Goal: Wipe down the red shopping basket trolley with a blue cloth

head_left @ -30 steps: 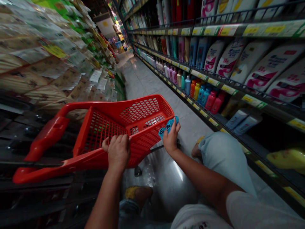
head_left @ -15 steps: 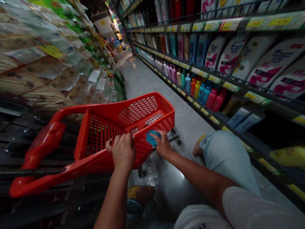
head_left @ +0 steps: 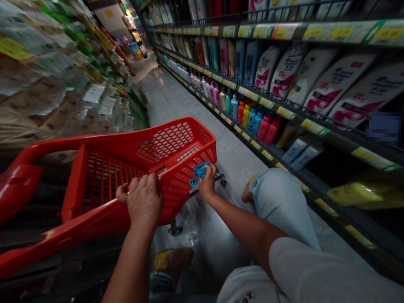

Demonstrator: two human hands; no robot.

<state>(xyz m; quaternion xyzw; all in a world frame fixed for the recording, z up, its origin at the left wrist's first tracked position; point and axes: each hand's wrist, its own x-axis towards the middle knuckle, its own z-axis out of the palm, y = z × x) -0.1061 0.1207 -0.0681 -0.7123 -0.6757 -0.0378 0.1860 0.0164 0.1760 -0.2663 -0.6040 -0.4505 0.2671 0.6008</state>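
Observation:
A red plastic shopping cart with lattice walls stands before me, its basket holding nothing I can see. My left hand is closed over the cart's near top rim, fingers wrapped to the inside. Farther along the same side, my right hand grips a crumpled blue cloth against the outer lattice wall. The cloth hangs partly loose below the fingers. The cart's handle lies at the left, cut off by the frame edge.
Shelves of bottles with price-tag rails run along the right, close to my knee. Stacked plastic-wrapped packs line the left. A grey tiled aisle floor stretches ahead. Cart wheels show beneath the basket.
The view has shifted to the right, so the cart appears farther left. My right hand has moved over the cart's side wall with the blue cloth, which now looks looser. My left hand keeps its hold.

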